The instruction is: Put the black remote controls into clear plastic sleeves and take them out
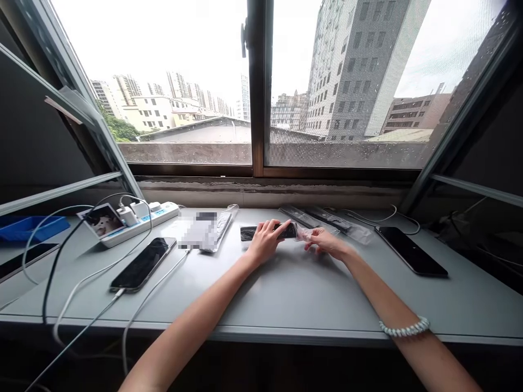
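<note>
Left grip (265, 240) is clasping the dark slab (247, 234) directly beneath, apparently steadying it over the desk (294, 294), while my right grip (329, 242) is pinching clear plastic (303, 233) between my two grips.

Two hands (266, 239); four plastic-wrapped items (289, 231); three unwrapped dark-screened devices (144, 264); one power strip (141, 224); one blue tray (44, 225); one coiled bracelet (404, 328).

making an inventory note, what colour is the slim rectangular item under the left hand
Black: the slim rectangular item under the left hand, in the head view.
</note>
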Available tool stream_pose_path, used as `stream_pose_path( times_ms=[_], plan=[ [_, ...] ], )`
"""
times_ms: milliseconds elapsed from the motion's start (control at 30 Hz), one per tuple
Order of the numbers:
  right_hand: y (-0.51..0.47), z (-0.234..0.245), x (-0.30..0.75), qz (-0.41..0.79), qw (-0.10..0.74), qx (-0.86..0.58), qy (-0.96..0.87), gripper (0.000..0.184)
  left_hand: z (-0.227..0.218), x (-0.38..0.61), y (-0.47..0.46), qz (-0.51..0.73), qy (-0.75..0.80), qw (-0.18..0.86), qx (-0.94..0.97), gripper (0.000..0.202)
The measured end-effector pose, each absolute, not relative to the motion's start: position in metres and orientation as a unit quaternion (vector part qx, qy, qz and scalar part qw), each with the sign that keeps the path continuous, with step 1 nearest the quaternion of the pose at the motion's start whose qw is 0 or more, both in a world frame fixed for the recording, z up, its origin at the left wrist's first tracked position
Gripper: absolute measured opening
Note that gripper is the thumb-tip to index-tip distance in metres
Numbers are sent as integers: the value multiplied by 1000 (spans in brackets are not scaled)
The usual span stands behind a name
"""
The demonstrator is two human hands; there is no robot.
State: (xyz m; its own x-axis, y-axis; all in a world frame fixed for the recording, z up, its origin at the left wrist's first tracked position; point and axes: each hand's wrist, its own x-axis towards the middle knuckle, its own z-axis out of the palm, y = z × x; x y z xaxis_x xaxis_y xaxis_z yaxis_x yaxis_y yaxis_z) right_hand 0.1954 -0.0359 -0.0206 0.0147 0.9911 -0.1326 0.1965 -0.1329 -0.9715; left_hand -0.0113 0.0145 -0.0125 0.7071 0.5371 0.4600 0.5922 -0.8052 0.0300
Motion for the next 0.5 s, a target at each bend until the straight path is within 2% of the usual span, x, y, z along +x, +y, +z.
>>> stream_pose_path(
  times_ms=[200, 500],
  plan=[
    [-38, -13, 190, 449, 433, -570, -534, 44, -11, -12, 17, -264, -295, 53, -917, 50],
    [-37, -11, 190, 411, 473, -543, -559, 41, -11, -15, 19, -277, -258, 60, -924, 49]
  ],
)
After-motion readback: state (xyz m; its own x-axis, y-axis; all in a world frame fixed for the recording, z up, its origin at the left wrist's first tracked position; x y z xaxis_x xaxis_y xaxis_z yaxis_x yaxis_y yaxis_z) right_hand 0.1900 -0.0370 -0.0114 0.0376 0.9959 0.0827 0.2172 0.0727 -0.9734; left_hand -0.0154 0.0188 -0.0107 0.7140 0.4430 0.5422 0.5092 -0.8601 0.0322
